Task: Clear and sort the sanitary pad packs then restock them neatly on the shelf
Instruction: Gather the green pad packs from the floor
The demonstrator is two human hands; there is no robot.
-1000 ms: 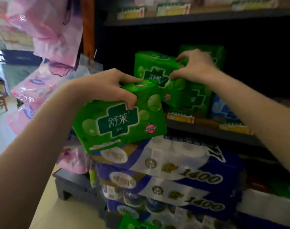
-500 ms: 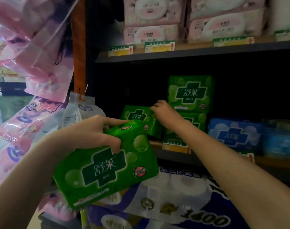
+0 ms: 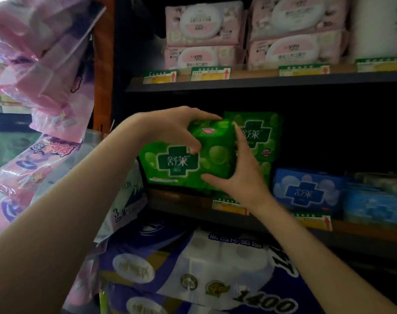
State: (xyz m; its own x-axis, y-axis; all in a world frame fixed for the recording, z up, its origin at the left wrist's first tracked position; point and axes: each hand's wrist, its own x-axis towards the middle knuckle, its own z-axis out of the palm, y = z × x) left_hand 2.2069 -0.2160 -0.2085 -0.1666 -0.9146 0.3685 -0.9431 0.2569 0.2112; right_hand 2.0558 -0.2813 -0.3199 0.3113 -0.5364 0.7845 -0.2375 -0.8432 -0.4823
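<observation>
Both hands grip green pad pack (image 3: 188, 159) at shelf (image 3: 249, 219) edge — left hand (image 3: 170, 130) on top, right hand (image 3: 240, 175) at end.

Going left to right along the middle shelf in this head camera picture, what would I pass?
Left hand → green pack held in both hands → right hand → green packs standing behind → dark blue pack → light blue packs.

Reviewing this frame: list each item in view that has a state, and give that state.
Green pad pack: held by both hands at the shelf front.
Left hand: grips its top.
Right hand: grips its right end.
Standing green pack: upright behind.
Blue pad pack: shelved.
</observation>
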